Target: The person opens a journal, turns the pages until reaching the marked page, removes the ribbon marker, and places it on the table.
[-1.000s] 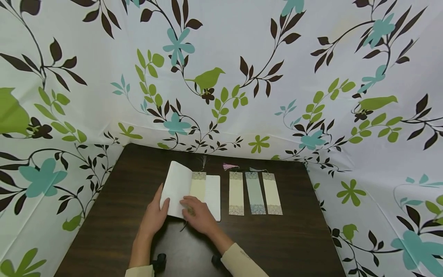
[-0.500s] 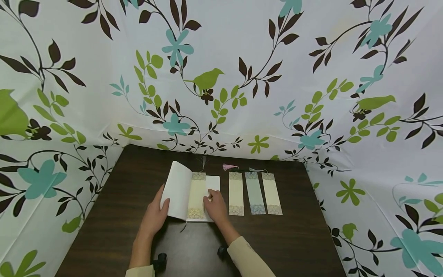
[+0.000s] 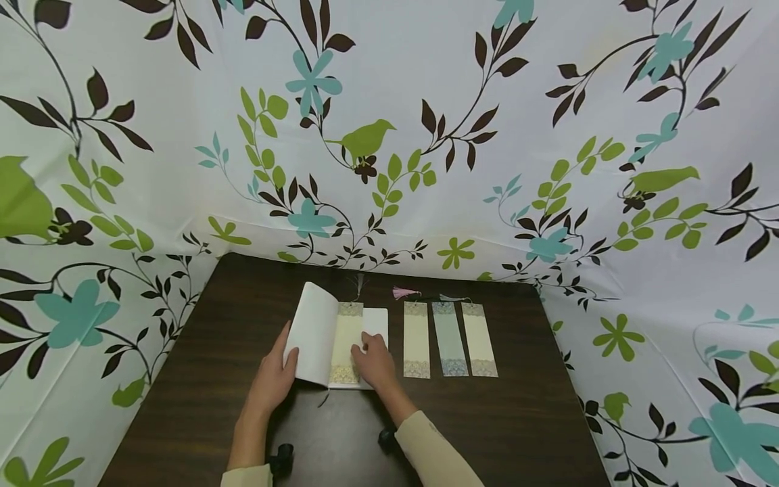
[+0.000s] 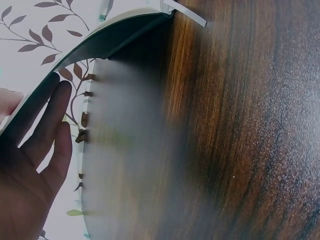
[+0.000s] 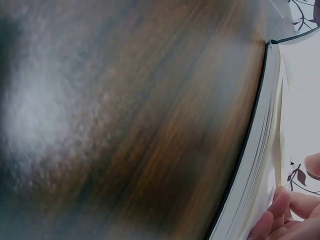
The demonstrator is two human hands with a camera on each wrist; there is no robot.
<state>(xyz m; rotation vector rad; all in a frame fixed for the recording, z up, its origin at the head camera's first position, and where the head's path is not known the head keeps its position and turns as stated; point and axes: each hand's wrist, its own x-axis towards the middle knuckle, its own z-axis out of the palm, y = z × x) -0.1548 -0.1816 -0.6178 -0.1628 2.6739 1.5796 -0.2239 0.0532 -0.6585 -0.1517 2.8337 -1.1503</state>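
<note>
An open notebook (image 3: 312, 338) lies on the dark table, its left side lifted in a curve. My left hand (image 3: 274, 375) grips that raised side, thumb on the white page; in the left wrist view, fingers (image 4: 52, 120) spread behind the dark cover. A cream bookmark (image 3: 347, 328) with a patterned lower end and a grey tassel lies beside the fold. Over the right page, my right hand (image 3: 375, 362) touches the bookmark's right edge, thumb and a fingertip apart. Its other fingers (image 5: 280, 200) curl near the page in the right wrist view.
To the notebook's right, a cream bookmark (image 3: 416, 338), a pale blue-green one (image 3: 450, 338) and another cream one (image 3: 479, 338) lie in a row. A pink tassel (image 3: 404, 293) lies above them. A patterned cloth (image 3: 450, 196) hangs around the table (image 3: 505, 426).
My right hand moved off the bookmark's lower end to its right side, then slightly left against its edge. The bookmark's lower end came into sight. My left hand stayed on the notebook.
</note>
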